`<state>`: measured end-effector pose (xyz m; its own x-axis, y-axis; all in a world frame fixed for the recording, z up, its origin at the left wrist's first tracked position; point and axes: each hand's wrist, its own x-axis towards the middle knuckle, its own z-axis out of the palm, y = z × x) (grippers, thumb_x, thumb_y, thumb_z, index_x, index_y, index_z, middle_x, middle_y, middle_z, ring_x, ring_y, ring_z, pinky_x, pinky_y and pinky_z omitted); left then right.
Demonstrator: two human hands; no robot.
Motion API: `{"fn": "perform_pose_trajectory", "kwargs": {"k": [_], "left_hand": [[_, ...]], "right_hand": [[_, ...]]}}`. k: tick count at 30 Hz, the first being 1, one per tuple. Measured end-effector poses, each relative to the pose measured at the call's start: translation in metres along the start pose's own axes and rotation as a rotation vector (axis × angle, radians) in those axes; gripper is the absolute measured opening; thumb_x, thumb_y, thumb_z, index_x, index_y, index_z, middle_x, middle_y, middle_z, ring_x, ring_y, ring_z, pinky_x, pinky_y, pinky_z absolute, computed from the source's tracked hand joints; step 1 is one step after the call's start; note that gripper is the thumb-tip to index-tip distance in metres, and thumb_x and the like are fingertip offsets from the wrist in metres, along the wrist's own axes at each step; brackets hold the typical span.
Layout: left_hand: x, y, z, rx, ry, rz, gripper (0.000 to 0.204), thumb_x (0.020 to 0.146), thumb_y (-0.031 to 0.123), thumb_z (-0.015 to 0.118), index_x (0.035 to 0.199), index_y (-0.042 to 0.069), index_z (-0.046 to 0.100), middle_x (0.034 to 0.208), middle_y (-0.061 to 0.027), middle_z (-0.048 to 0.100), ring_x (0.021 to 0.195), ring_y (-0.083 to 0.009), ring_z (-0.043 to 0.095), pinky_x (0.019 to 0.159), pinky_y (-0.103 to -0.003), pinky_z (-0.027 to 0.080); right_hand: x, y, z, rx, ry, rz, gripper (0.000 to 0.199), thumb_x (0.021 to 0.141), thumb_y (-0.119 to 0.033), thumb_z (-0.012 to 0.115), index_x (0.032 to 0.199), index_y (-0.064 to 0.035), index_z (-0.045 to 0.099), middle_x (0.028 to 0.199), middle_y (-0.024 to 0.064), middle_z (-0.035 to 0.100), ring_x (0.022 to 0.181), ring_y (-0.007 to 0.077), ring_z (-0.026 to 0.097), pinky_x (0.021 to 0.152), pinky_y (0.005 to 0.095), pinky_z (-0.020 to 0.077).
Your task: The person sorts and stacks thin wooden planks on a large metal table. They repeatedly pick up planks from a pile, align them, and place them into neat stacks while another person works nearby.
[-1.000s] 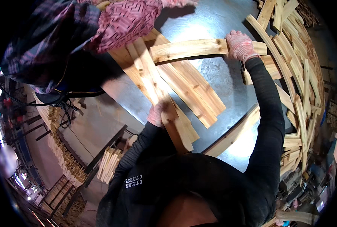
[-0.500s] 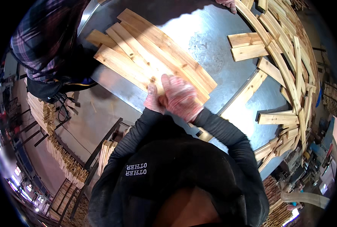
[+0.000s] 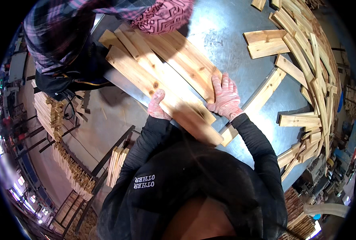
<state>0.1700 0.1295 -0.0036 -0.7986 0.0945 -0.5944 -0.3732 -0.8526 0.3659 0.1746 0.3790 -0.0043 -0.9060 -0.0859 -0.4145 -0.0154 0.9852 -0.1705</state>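
Several flat wooden boards lie side by side, slanting across the metal table in front of me. My left hand (image 3: 158, 105), in a pink-and-white knit glove, holds the edge of the nearest board (image 3: 174, 110). Its thumb is on top and its other fingers are hidden beneath. This board reaches further toward me than the others. My right hand (image 3: 226, 97), gloved alike, lies against the near end of the far boards (image 3: 190, 58), its fingers stretched out. A narrow gap separates the far boards from the near ones.
A co-worker's pink patterned sleeve (image 3: 164, 17) reaches over the boards' far ends. On the right of the metal table (image 3: 246, 84) are loose boards (image 3: 268, 43) and a curving heap of slats (image 3: 306, 52). Stacked wood (image 3: 72, 172) stands on racks at lower left.
My hands have moved apart, the right one going right to the far boards' ends. The nearest board has slid toward me. The co-worker's sleeve now covers the boards' far ends.
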Motion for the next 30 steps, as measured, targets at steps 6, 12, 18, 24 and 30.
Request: {"fn": "perform_pose_trajectory", "kwargs": {"k": [6, 12, 18, 24, 30], "left_hand": [[-0.018, -0.013, 0.004, 0.12, 0.041, 0.0, 0.042, 0.083, 0.007, 0.065, 0.124, 0.001, 0.056, 0.12, -0.0139, 0.062, 0.115, -0.0319, 0.057, 0.1, -0.049, 0.047], [0.014, -0.044, -0.029, 0.271, 0.206, 0.005, 0.033, 0.081, 0.012, 0.073, 0.112, 0.002, 0.063, 0.104, -0.0084, 0.067, 0.1, -0.0236, 0.063, 0.092, -0.038, 0.049], [0.023, -0.037, -0.056, 0.436, 0.148, 0.097, 0.033, 0.082, 0.012, 0.072, 0.112, 0.002, 0.064, 0.111, -0.009, 0.066, 0.105, -0.0236, 0.061, 0.095, -0.038, 0.048], [0.018, -0.008, -0.014, 0.821, 0.248, 0.004, 0.032, 0.084, 0.014, 0.069, 0.113, 0.003, 0.066, 0.111, -0.0094, 0.066, 0.108, -0.0252, 0.058, 0.096, -0.038, 0.045], [0.131, -0.009, -0.019, 1.282, 0.128, -0.013, 0.048, 0.086, 0.034, 0.064, 0.121, 0.003, 0.053, 0.115, -0.0141, 0.06, 0.11, -0.0304, 0.056, 0.096, -0.04, 0.044]], "right_hand": [[-0.019, 0.094, -0.03, 0.394, -0.021, -0.047, 0.106, 0.069, -0.05, 0.073, 0.152, -0.0064, 0.024, 0.152, 0.0304, 0.025, 0.142, 0.0424, 0.028, 0.117, 0.0425, 0.025], [-0.034, 0.015, -0.017, 0.17, -0.031, 0.074, 0.112, 0.068, -0.045, 0.08, 0.153, -0.0061, 0.019, 0.15, 0.0291, 0.029, 0.138, 0.0436, 0.033, 0.113, 0.0457, 0.0315], [-0.026, -0.014, -0.006, 0.204, 0.002, 0.185, 0.109, 0.065, -0.038, 0.08, 0.151, -0.0062, 0.021, 0.134, 0.0237, 0.047, 0.127, 0.0382, 0.046, 0.106, 0.0449, 0.0386], [-0.007, 0.032, -0.003, 0.515, -0.156, 0.239, 0.079, 0.071, -0.033, 0.075, 0.136, -0.0012, 0.045, 0.128, 0.0253, 0.051, 0.115, 0.0382, 0.056, 0.097, 0.0407, 0.0481], [-0.019, 0.024, -0.017, 0.537, 0.177, 0.074, 0.047, 0.085, -0.03, 0.065, 0.12, 0.0004, 0.058, 0.117, 0.0252, 0.056, 0.106, 0.0401, 0.057, 0.095, 0.0432, 0.0466]]}}
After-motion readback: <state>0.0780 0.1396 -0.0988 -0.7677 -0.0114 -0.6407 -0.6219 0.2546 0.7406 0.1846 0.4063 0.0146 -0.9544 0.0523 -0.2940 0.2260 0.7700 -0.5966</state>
